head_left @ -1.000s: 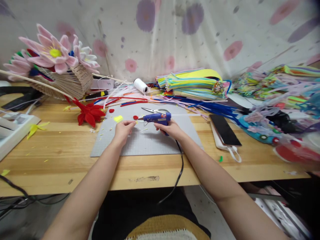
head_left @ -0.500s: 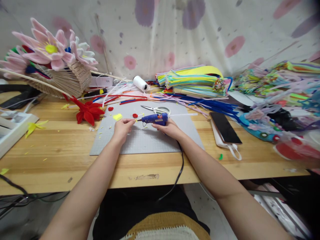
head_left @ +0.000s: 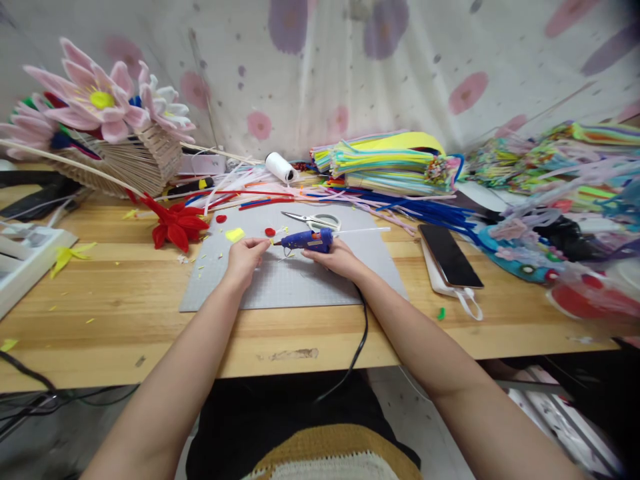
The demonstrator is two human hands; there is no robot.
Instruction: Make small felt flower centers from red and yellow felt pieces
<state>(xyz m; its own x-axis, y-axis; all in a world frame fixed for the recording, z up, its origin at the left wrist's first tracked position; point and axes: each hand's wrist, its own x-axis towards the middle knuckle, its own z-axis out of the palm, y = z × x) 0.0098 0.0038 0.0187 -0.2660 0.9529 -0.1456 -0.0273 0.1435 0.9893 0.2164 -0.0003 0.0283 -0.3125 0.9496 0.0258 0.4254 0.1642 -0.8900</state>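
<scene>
My right hand [head_left: 336,258] is wrapped round a blue glue gun [head_left: 306,241], its nozzle pointing left and a clear glue stick [head_left: 367,231] poking out of the back. At the nozzle tip, my left hand [head_left: 246,259] pinches a small yellow piece [head_left: 271,241], too tiny to make out well. Both hands hover over a grey cutting mat [head_left: 295,287]. Beyond them on the mat lie scissors [head_left: 315,220], red pieces [head_left: 221,219], a yellow piece [head_left: 235,235] and scattered yellow scraps.
A red fuzzy flower [head_left: 176,225] lies left of the mat, near a basket [head_left: 135,160] with pink flowers. Pipe cleaner bundles [head_left: 385,163] line the back. To the right rests a phone [head_left: 451,256]. The gun's black cord [head_left: 361,340] hangs over the table's front edge.
The glue gun and my right hand have shifted slightly left, bringing the nozzle closer to my left fingertips. My left hand stays nearly still.
</scene>
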